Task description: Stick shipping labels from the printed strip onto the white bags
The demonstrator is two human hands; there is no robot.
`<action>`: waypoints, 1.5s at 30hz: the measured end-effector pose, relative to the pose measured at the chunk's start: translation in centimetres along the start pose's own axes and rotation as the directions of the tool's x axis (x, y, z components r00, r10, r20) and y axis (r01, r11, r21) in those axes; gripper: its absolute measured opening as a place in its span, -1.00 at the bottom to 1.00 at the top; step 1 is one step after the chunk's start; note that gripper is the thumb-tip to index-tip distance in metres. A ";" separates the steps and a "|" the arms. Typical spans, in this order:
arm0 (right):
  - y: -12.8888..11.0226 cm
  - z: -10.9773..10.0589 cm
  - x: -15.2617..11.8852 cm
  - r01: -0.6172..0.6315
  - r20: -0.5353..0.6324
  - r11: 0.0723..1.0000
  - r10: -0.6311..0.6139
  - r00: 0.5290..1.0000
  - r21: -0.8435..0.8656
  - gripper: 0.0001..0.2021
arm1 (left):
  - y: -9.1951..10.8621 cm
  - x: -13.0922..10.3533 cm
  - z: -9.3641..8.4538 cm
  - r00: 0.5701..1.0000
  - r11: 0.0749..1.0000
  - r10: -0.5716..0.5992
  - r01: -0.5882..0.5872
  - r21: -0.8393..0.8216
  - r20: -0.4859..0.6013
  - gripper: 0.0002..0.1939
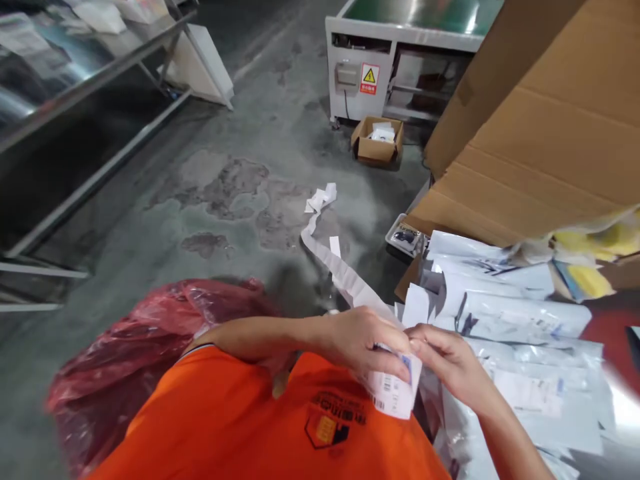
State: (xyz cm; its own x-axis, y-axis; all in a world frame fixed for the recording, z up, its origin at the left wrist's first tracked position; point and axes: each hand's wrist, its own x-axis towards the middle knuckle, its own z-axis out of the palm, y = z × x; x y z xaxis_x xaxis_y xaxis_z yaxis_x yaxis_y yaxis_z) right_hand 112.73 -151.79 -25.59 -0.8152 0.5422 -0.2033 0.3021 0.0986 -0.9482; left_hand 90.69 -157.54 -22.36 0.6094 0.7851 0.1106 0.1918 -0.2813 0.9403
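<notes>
My left hand (370, 343) is closed around a printed shipping label (393, 393) with barcodes, held in front of my orange shirt. From that hand a long pale label strip (345, 273) trails down to the floor, its far end crumpled. The fingertips of my right hand (445, 360) pinch the upper right edge of the label, close against my left fingers. White plastic mailing bags (525, 393) lie in a heap to the right, partly under my right forearm. A dark, slim object (465, 320) rests on them; I cannot make out its kind.
A large cardboard sheet (545, 147) rises behind the bags. A small open carton (377, 150) sits on the floor before a green-topped conveyor table (360, 30). Red plastic sheeting (150, 360) bulges at my left; beyond it stands a metal-framed table (100, 83).
</notes>
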 end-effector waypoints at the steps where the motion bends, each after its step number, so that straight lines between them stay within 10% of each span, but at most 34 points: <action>1: -0.2 0.4 0.7 -0.015 -0.007 1.000 0.015 1.000 -0.019 -0.68 | -0.3 -0.6 -0.5 1.000 1.000 0.010 -0.010 -0.001 -0.006 -0.83; 15: -3.7 5.5 11.4 0.090 -0.128 0.957 -0.129 0.983 -0.276 -0.69 | -3.3 -8.8 -9.0 0.966 0.953 -0.180 0.125 -0.277 -0.184 -0.76; 21: -4.2 5.0 17.8 0.005 -0.214 0.963 -0.065 0.975 -0.268 -0.68 | -7.5 -8.6 -13.2 0.744 0.815 -0.502 0.236 -0.530 -0.440 -0.70; 39: -4.1 8.4 20.8 -0.077 -0.251 0.993 0.097 0.963 0.088 -0.61 | -6.6 -11.5 -13.9 0.871 0.962 -0.246 0.165 -0.217 -0.426 -0.76; 45: -2.6 6.6 21.4 -0.036 -0.480 0.943 0.201 0.854 0.331 -0.58 | -6.0 -12.5 -12.3 0.909 0.994 -0.073 0.033 -0.103 -0.410 -0.74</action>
State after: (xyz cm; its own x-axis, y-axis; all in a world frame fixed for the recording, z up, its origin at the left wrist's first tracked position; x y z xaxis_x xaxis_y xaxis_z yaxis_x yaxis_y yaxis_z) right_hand 91.26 -145.97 -29.10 -0.3985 0.8832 -0.2472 0.1512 -0.2026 -0.9675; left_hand 72.46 -158.82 -25.43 0.2250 0.9604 0.1642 0.1315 -0.1969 0.9716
